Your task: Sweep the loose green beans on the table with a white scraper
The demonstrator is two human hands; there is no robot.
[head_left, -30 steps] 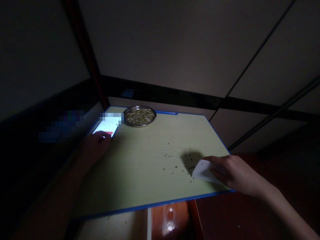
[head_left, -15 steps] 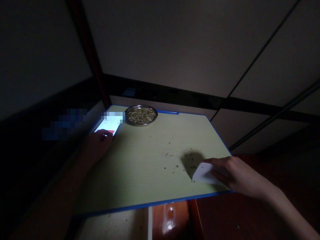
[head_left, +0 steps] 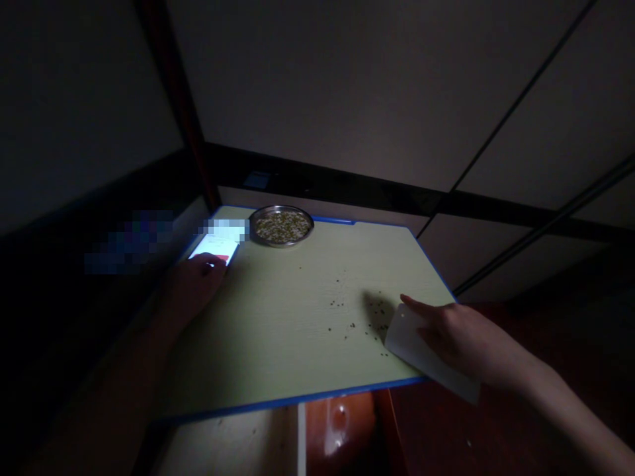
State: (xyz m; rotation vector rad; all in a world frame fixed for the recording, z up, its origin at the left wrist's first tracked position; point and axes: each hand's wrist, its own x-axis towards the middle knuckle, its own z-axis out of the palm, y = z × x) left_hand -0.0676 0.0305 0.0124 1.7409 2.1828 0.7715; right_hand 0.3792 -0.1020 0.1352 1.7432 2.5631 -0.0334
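Observation:
My right hand (head_left: 456, 337) grips a flat white scraper (head_left: 421, 354), thin and card-like, with a small hole near one corner. Its edge is at the board's right side, beside a scatter of small dark seeds or beans (head_left: 380, 317). At the far left, my left hand (head_left: 196, 281) is curled at the near end of a lit phone (head_left: 215, 248), thumb over the screen; its other fingers are in shadow. A round metal dish (head_left: 282, 243) stands at the back of the table, its bottom covered with small green and pale pieces.
The pale tabletop (head_left: 268, 317) has a blue rim. Cabinet panels (head_left: 317, 99) rise behind it. Below the front edge are a pale drawer or box (head_left: 233, 443) and a glossy reddish-brown surface (head_left: 342, 430). The room is dim.
My right hand has tilted the scraper, so its lower end now points toward me past the table's edge. My left hand, the phone and the dish look the same.

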